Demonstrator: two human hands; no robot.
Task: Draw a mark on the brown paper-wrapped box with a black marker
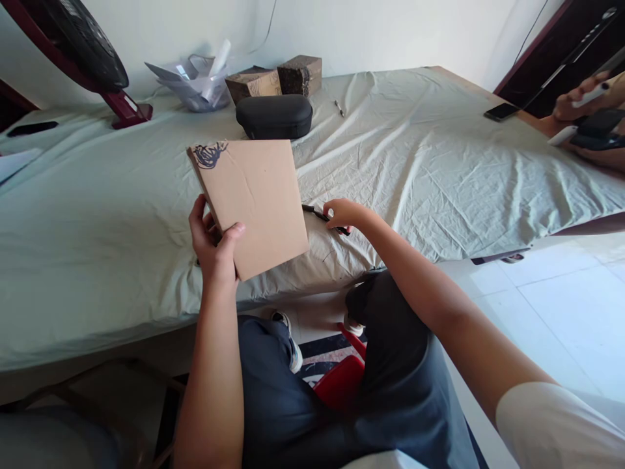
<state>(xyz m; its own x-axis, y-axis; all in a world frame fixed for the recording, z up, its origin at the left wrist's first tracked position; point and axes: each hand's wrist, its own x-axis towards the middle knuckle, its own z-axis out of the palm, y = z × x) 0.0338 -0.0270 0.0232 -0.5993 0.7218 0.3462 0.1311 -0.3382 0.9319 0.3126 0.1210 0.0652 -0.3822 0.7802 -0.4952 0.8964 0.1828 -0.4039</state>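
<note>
Brown cardboard (254,202), flat, stiff and roughly square, is being held up over the bed edge by the left hand (212,244). The thumb (229,238) is pressing on its front near the lower corner and the other fingers are clamping from behind. A dark blue scribble (209,155) is showing at the corner farthest from that thumb.

Just right of the board, the right hand (344,213) is curling over one end of a thin black marker (315,213) lying on the wrinkled pale green sheet (415,169). The fingertips are touching it, but I cannot tell whether they are already gripping.

The soft sheet is likely giving under the marker, so pinching it from both sides should be working better than pressing down. The board seems steadier with the thumb staying flat.

Beyond the fingers, a rounded black case (274,116) is sitting. Far to the right, another person's hand (581,98) is resting.
</note>
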